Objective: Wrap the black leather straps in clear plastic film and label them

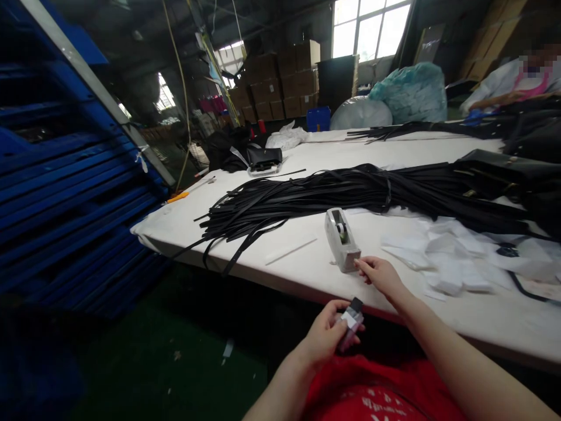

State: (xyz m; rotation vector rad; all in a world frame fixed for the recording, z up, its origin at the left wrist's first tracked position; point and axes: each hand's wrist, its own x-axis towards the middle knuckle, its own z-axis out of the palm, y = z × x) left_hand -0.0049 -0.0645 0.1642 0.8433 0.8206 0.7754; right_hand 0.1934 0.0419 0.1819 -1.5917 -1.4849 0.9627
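Note:
My left hand [326,330] is closed around a small packet [350,321] with a black end, a white band and a clear, pinkish lower part. It is held just off the table's front edge, above my lap. My right hand [379,275] pinches with thumb and finger at the front end of a grey tape dispenser [342,242]. Whatever lies between those fingertips is too small to make out. The dispenser stands on the white-covered table [245,266], with a roll inside. Behind it lies a long bundle of black straps [307,193].
White paper pieces [451,257] lie to the right. A thin white strip [291,251] is left of the dispenser. Farther back are a black bag [264,156], an orange-handled cutter [177,197] and a teal plastic sack [412,90]. Another person [512,88] works at far right. Blue racks [65,169] stand left.

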